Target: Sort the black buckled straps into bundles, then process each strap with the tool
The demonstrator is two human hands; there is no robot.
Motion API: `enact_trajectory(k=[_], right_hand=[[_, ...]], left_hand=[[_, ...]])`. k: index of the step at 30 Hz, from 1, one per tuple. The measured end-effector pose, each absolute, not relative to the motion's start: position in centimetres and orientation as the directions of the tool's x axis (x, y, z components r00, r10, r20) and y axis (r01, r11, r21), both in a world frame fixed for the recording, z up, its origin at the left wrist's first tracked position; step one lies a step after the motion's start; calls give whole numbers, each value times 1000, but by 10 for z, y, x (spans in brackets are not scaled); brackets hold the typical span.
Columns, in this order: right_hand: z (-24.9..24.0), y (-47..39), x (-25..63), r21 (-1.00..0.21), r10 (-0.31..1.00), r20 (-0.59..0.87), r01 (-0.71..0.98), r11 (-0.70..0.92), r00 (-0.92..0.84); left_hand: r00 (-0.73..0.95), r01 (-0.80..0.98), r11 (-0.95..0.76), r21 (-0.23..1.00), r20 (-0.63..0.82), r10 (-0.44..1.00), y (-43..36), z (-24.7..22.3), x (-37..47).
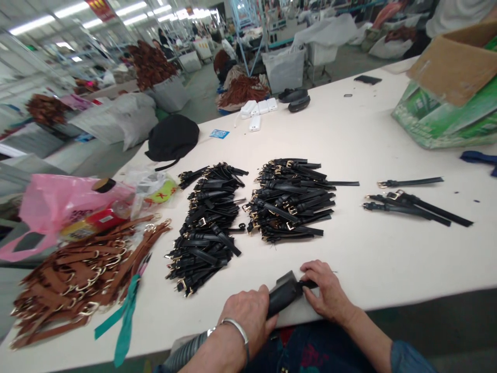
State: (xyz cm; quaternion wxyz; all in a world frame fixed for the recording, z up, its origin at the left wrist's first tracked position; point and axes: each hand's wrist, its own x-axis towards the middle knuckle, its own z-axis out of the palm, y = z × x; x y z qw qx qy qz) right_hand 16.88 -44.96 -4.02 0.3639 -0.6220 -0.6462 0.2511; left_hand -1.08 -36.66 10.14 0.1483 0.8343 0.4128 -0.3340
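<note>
My left hand [248, 316], with a silver bangle at the wrist, is wrapped around a black handheld tool [284, 295] near the table's front edge. A grey ribbed hose [188, 352] runs beneath my left forearm. The fingers of my right hand [325, 290] pinch a short black strap [308, 284] at the tool's front end; the rest of the strap is hidden. Beyond my hands lie two piles of black buckled straps, a left pile [209, 223] and a right pile [291, 199]. Several more black straps [419, 206] are spread out at the right.
Brown straps with metal rings [77, 280], teal-handled scissors [126, 316] and a pink bag [42, 207] are at the left. Farther back are a black cap [173, 137], white power adapters [258, 109] and a black case [298, 102]. A green-and-brown box [450, 93] stands back right.
</note>
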Motion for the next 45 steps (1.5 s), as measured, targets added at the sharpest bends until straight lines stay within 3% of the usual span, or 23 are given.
enact_trajectory(k=[35,45], right_hand=[[-52,-449,175,-788,975,221,586,192,-21],[-50,-450,175,-797,978,209,577,180,-16]], left_hand=[[399,764,-639,-86,-715,574,-359,111,-8],[420,787,-615,-49,-688,592,-361,101,-12]])
